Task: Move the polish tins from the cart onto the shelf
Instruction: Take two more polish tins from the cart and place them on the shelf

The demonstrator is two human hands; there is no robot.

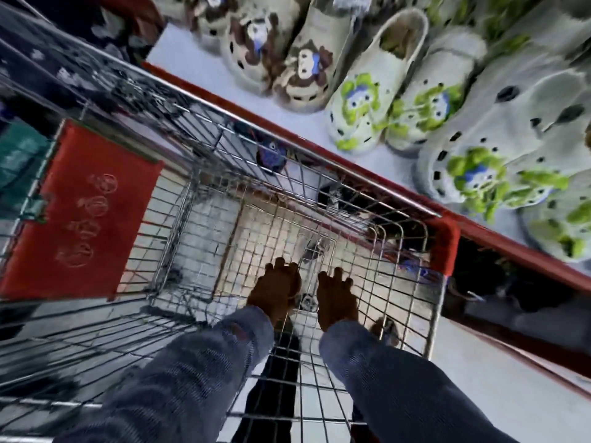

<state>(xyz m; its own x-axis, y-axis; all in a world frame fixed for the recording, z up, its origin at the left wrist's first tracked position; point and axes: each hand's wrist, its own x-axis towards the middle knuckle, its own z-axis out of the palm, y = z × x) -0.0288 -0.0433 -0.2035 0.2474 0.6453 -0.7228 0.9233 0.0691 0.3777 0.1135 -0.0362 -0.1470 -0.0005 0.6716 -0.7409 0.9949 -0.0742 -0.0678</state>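
Blue sleeves (198,372) nearest; left hand (276,289) and right hand (335,298) reach into cart (425,270) bottom, grip indiscernible through blur

A shop: wire shopping cart (319,199) beside a shelf (198,59) of clogs (358,113).

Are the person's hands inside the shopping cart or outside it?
Inside. Both the left hand and right hand reach down within the shopping cart, near its wire floor.

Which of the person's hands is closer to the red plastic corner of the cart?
The right hand. It reaches down into the wire basket on the side nearer the red corner guard. The left hand is beside it, farther from that corner, toward the red child-seat flap.
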